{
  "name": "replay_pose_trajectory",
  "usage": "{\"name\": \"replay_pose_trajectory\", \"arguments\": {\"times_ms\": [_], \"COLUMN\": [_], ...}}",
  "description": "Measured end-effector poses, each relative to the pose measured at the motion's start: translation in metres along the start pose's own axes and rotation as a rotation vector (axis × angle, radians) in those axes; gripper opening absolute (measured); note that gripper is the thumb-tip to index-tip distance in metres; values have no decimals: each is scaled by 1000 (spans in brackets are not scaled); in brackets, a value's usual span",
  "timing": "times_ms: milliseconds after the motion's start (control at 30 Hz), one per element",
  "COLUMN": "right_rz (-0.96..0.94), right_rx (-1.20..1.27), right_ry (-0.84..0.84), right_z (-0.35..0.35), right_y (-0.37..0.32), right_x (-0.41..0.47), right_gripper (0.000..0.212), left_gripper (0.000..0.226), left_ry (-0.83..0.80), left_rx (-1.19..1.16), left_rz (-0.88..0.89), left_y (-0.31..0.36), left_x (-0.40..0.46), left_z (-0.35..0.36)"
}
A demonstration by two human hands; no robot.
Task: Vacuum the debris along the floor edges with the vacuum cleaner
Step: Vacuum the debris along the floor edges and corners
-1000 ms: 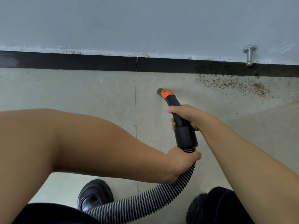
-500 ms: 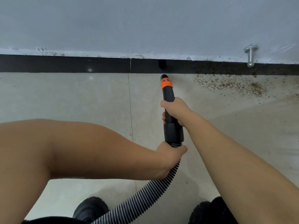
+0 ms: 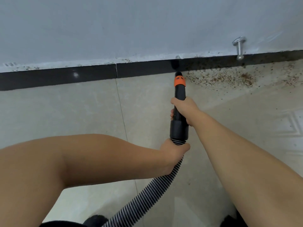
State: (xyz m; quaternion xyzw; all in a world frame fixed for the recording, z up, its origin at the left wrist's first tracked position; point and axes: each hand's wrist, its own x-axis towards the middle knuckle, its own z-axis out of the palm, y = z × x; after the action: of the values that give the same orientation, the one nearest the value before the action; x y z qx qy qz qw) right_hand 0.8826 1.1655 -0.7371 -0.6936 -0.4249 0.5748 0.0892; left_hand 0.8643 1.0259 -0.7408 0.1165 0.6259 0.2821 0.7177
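Debris (image 3: 229,79) is a patch of reddish-brown crumbs on the floor (image 3: 65,120), packed against the black baseboard (image 3: 57,78) just right of the nozzle (image 3: 179,89), thinning out toward the right edge. Some specks sit on the baseboard itself, but they're too small to say what they are.

The nozzle tip is right at the baseboard's bottom edge, and it's black on black there, so I can't tell if it actually touches. The vacuum body isn't visible at all; only the striped hose (image 3: 147,195) shows, running off the bottom of the frame. Two dark shoes are cut off down there too, barely a sliver each.

Right hand (image 3: 183,110) is clenched around the black tube below the orange band, fingers wrapped to the far side so only their tips peek out on the left. Left hand (image 3: 172,151) grips the hose right where it meets the wide black cuff, and its fingers are mostly hidden behind the hose. The left forearm blocks a big chunk of the floor.

A metal doorstop (image 3: 239,46) sticks out of the grey wall (image 3: 131,27) above the debris, further right.
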Motion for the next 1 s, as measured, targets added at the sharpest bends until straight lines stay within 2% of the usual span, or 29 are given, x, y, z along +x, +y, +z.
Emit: {"name": "replay_pose_trajectory", "arguments": {"times_ms": [133, 433, 633, 733, 1000], "right_rz": [13, 109, 127, 97, 91], "right_rx": [16, 258, 305, 293, 75], "right_ry": [-100, 108, 156, 76, -353], "right_z": [-11, -97, -150, -162, -153], "right_y": [26, 49, 69, 65, 30], "right_x": [-14, -3, 10, 17, 24], "right_gripper": [13, 13, 12, 12, 13], "left_gripper": [16, 17, 20, 18, 17], "left_ry": [-18, -74, -44, 0, 241], "left_rx": [68, 241, 309, 288, 163], "left_rz": [-54, -18, -27, -13, 37], "left_y": [-21, -2, 1, 5, 16], "left_x": [-9, 0, 10, 14, 8], "left_z": [17, 66, 117, 135, 153]}}
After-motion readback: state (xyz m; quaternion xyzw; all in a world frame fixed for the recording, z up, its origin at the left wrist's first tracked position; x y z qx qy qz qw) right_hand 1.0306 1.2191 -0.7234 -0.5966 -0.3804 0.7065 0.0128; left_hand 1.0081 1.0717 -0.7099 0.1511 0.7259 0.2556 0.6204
